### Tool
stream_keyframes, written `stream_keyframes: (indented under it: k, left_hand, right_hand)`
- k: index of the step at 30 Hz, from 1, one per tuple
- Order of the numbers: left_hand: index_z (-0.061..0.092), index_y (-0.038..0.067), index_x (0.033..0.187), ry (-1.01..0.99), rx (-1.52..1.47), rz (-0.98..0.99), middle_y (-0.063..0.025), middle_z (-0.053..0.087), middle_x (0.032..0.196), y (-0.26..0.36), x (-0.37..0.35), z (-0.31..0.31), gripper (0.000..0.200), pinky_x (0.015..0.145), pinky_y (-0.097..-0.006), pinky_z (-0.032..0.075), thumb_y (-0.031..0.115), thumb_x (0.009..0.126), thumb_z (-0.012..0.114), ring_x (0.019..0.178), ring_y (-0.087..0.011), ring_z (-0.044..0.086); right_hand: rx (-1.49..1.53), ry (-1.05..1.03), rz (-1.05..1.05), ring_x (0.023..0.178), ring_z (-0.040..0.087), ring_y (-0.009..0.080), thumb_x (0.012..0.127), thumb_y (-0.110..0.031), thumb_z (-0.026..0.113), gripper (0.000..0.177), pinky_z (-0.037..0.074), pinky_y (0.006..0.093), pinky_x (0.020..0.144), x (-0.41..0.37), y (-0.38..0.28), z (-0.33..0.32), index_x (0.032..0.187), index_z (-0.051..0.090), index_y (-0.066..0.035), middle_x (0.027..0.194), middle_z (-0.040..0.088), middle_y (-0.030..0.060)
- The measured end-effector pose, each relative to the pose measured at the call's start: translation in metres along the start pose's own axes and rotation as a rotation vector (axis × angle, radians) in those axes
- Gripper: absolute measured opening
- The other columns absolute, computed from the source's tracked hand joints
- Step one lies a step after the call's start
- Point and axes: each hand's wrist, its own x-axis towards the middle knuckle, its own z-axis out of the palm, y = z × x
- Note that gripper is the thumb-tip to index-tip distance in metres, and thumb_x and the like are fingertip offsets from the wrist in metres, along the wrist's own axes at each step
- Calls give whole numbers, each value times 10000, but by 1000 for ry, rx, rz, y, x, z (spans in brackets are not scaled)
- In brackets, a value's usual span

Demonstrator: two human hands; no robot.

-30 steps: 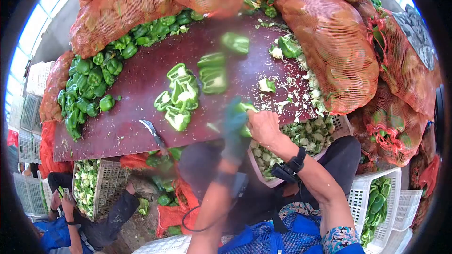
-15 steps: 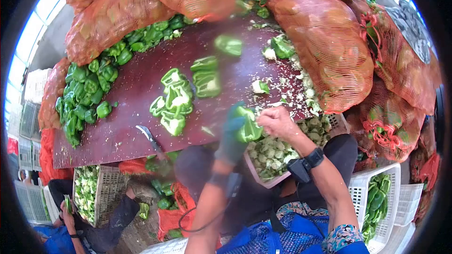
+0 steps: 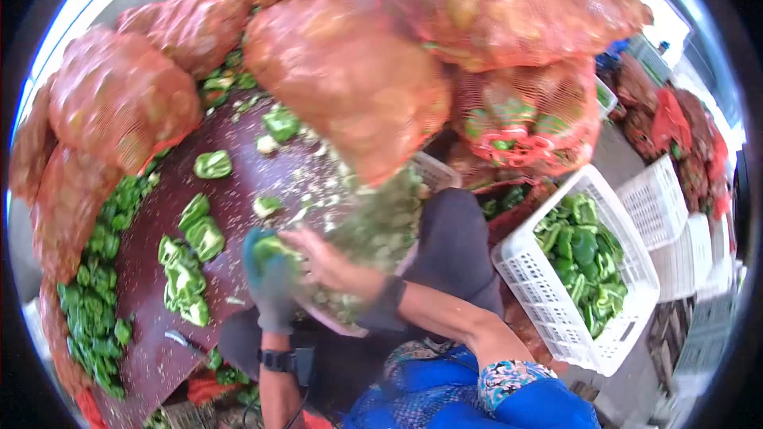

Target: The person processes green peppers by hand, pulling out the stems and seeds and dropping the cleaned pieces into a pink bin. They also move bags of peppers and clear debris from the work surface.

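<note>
My left hand (image 3: 272,290), in a teal and grey glove, is closed around a green bell pepper (image 3: 274,249) above the near side of the dark red table (image 3: 238,226). Bare and smeared by motion, my right hand (image 3: 326,264) is right beside the pepper; its fingers are too blurred to read. Beneath the hands, a crate (image 3: 338,324) of pale pepper cores stands at the table edge, partly covered by my right arm. Cut pepper pieces (image 3: 184,278) lie left of my hands. A knife (image 3: 184,342) rests near the table's lower edge.
Whole green peppers (image 3: 91,294) are heaped along the table's left side. Large orange mesh sacks (image 3: 350,71) wall in the far side. To my right stands a white crate (image 3: 520,278) with green peppers inside. Pale scraps (image 3: 298,179) are scattered on the table.
The view has swung to the right, bringing the white crate fully into sight. My left hand still holds the pepper; my right hand's fingers, pinched at it earlier, are now blurred.
</note>
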Motion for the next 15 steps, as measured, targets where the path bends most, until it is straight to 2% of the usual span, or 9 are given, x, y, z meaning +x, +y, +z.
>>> stream_keyframes:
  k: [2,3,5,7,9,10,11,14,15]
  left_hand:
    - [380,34,1435,39,-104,-56,-113,490,1376,8,1,15,585,1035,-346,416,193,911,586,1239,-231,490]
    - [333,42,1465,-36,-8,-33,-115,404,1455,3,5,24,616,1088,-362,361,217,927,577,1313,-238,416]
    - [323,47,1474,-201,94,72,-111,360,1490,8,6,58,631,1115,-374,322,245,930,576,1353,-245,368]
    - [318,55,1485,-340,202,150,-101,286,1543,28,3,85,643,1154,-393,256,275,934,564,1412,-247,287]
    - [348,52,1472,-427,297,225,-104,282,1547,39,5,94,602,1147,-394,271,246,939,550,1415,-241,285]
    - [382,43,1448,-442,332,252,-110,315,1525,40,7,91,561,1139,-391,284,213,939,543,1399,-247,311]
    - [415,34,1424,-457,366,280,-115,349,1503,42,9,88,521,1131,-388,296,180,938,536,1383,-253,338]
    - [517,-13,1326,-398,225,222,-160,479,1396,26,13,69,433,1114,-402,309,103,912,561,1317,-298,424]
    - [525,-20,1319,-322,227,180,-166,529,1347,24,8,60,400,1109,-383,322,106,940,535,1291,-296,457]
  right_hand:
    - [-245,-160,-104,1133,533,307,991,-404,491,525,503,498,943,-12,-8,-18,1431,399,-132,1387,439,89]
    - [-405,-86,-267,966,589,205,953,-266,595,466,545,411,863,-17,-8,-19,1370,463,-105,1190,565,57]
    - [-530,216,-477,901,584,153,943,-223,610,421,559,386,799,-30,-20,-35,1329,503,-94,1071,605,33]
    - [-499,405,-646,871,615,147,958,-240,577,342,573,369,696,-49,-30,-52,1267,551,-97,1005,643,28]
    - [45,440,-617,860,668,175,992,-324,493,292,579,351,613,-87,-50,-72,1189,585,-128,1007,667,44]
    - [-396,593,-826,835,665,160,997,-333,478,282,579,339,589,-112,-62,-85,1148,581,-118,994,662,52]
    - [215,436,-817,755,647,164,997,-305,495,244,553,328,569,-131,-83,-107,1116,579,-109,930,648,56]
    - [367,358,-1292,757,536,165,1004,-202,478,126,513,273,655,-217,-111,-158,944,545,-114,871,545,37]
    - [428,447,-1317,831,570,187,988,-244,497,170,521,289,680,-247,-106,-191,991,572,-91,872,586,77]
